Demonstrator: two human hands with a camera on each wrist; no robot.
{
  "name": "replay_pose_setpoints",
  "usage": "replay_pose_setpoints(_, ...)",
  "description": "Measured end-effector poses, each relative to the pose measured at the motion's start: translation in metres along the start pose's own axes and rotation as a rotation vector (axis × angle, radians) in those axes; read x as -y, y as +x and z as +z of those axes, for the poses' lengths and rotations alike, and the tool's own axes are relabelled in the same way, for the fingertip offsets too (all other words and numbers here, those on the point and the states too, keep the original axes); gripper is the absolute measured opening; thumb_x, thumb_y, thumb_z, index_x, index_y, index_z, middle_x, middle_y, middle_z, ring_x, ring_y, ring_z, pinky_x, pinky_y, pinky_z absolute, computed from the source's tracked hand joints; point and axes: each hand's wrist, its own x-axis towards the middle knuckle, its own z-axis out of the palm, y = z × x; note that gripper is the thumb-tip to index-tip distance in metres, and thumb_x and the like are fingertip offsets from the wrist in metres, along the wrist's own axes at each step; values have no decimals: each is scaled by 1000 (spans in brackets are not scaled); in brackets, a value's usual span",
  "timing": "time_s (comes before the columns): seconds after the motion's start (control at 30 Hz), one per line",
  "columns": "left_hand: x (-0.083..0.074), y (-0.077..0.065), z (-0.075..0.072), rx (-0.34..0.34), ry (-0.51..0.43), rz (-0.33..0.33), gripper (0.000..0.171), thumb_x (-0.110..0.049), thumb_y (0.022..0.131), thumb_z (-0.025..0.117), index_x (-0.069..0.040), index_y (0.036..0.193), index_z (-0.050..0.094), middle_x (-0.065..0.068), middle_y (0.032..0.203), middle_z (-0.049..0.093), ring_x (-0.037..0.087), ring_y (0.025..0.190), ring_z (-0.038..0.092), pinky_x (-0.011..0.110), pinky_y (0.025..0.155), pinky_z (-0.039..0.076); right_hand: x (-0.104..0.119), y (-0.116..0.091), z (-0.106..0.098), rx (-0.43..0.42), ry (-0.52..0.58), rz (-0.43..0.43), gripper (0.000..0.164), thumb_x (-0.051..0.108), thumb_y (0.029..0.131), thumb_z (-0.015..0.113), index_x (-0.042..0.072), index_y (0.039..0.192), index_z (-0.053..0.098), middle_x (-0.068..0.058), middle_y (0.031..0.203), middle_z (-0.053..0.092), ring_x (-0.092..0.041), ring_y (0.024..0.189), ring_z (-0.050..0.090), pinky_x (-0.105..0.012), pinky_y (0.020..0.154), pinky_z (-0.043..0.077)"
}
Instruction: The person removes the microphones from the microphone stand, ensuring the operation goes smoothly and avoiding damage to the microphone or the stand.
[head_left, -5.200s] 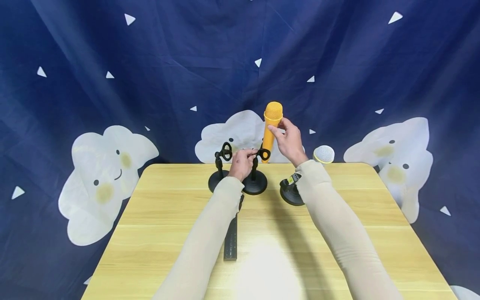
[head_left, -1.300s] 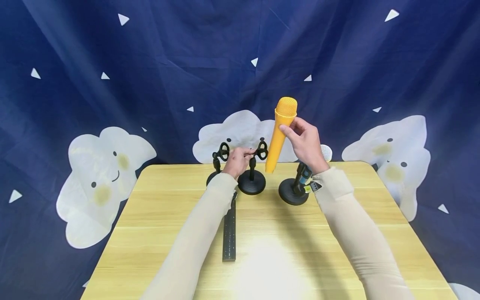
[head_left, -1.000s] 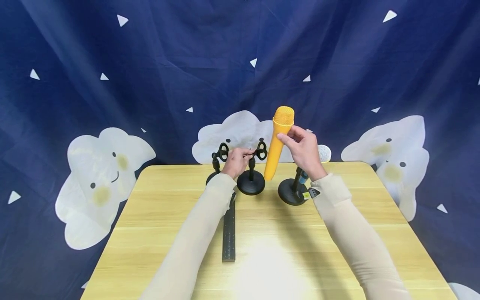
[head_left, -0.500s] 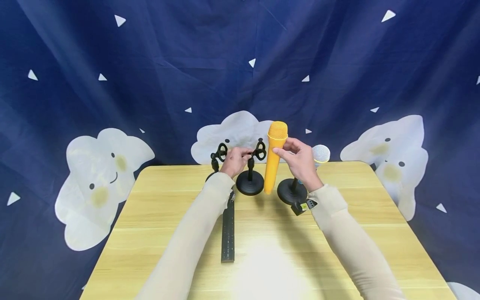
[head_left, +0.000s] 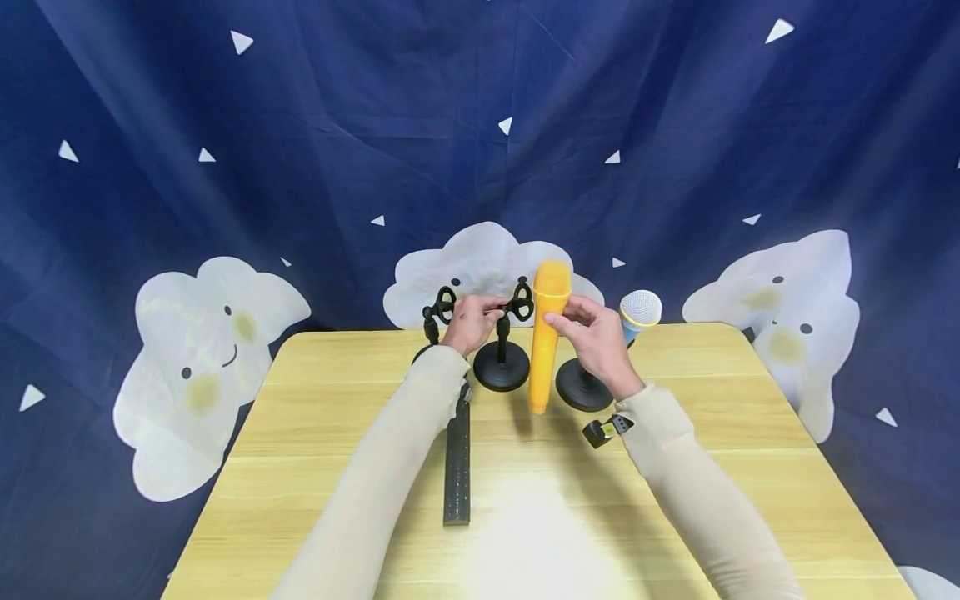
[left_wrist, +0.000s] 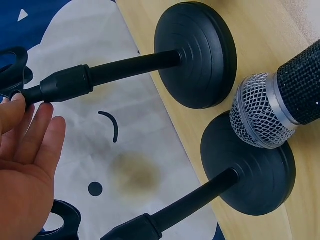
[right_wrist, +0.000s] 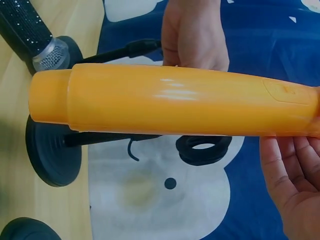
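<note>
My right hand (head_left: 600,337) pinches a yellow microphone (head_left: 545,358) below its head, thumb on the near side. The microphone is nearly upright, head up, just right of the middle black microphone stand (head_left: 501,367). In the right wrist view the yellow microphone (right_wrist: 175,100) spans most of the picture, its tail end over the table side. My left hand (head_left: 472,323) pinches the middle stand near its ring clip (head_left: 522,302); in the left wrist view the thumb and fingers of the left hand (left_wrist: 27,145) meet at the top of the stand (left_wrist: 120,70).
Another black stand (head_left: 431,325) stands at left, partly behind my left hand. A black glittery microphone (head_left: 457,475) lies on the wooden table (head_left: 337,467). At right, a microphone with a silvery head (head_left: 641,308) rises above a third stand (head_left: 581,387). A dark cloud-print curtain (head_left: 375,125) hangs behind.
My right hand has brought the yellow microphone down and slightly left, and it now stands straighter. Earlier its lower end was by the middle stand's clip. My left hand keeps its hold on the stand.
</note>
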Motion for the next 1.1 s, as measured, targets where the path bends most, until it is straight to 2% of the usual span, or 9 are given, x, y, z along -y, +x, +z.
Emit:
replay_pose_setpoints(0.2, 2, 1, 1, -1, -23, 17, 31, -9, 100, 62, -10, 130, 68, 9, 128, 67, 23, 115, 65, 33, 97, 53, -3, -4, 1, 12, -16, 12, 30, 5, 90, 75, -11, 114, 69, -27, 97, 70, 0, 77, 61, -14, 72, 51)
replay_pose_setpoints(0.37, 2, 1, 1, 3, -20, 15, 31, -10, 100, 62, -11, 131, 68, 8, 129, 67, 23, 114, 65, 34, 97, 53, -9, -7, 2, 26, -7, 28, 30, 5, 91, 73, -12, 115, 68, -27, 97, 70, 0, 75, 61, -15, 71, 52)
replay_pose_setpoints(0.53, 3, 1, 0, 0, -15, 6, 31, -11, 100, 62, -12, 131, 68, 7, 128, 67, 22, 114, 65, 34, 96, 53, -16, -10, 5, 52, 33, 47, 30, 3, 91, 72, -13, 115, 67, -27, 97, 70, -2, 74, 64, -20, 70, 57)
replay_pose_setpoints(0.73, 2, 1, 0, -2, -7, 1, 30, -12, 100, 62, -15, 130, 69, 6, 127, 68, 20, 112, 66, 32, 96, 53, -24, -14, 8, 72, 58, 59, 30, 3, 92, 72, -14, 115, 67, -26, 96, 70, -4, 74, 64, -34, 73, 61)
replay_pose_setpoints(0.83, 1, 1, 0, -3, -6, 7, 30, -12, 100, 63, -15, 129, 70, 6, 126, 69, 20, 112, 66, 32, 96, 53, -28, -16, 11, 82, 74, 61, 29, 2, 92, 71, -15, 115, 67, -27, 97, 70, -4, 74, 65, -30, 71, 61)
replay_pose_setpoints(0.97, 2, 2, 1, -5, -5, 12, 29, -11, 99, 63, -14, 128, 70, 7, 125, 69, 20, 112, 67, 31, 96, 53, -53, -14, 15, 87, 89, 70, 30, 6, 92, 72, -12, 116, 68, -26, 98, 71, -7, 74, 65, -25, 68, 59)
replay_pose_setpoints(1.1, 3, 3, 1, -6, -11, 12, 29, -10, 99, 64, -13, 127, 71, 7, 124, 70, 20, 111, 67, 31, 95, 54, -75, -11, 18, 82, 97, 86, 33, 14, 91, 75, -7, 116, 70, -22, 98, 73, -7, 74, 66, -34, 71, 61)
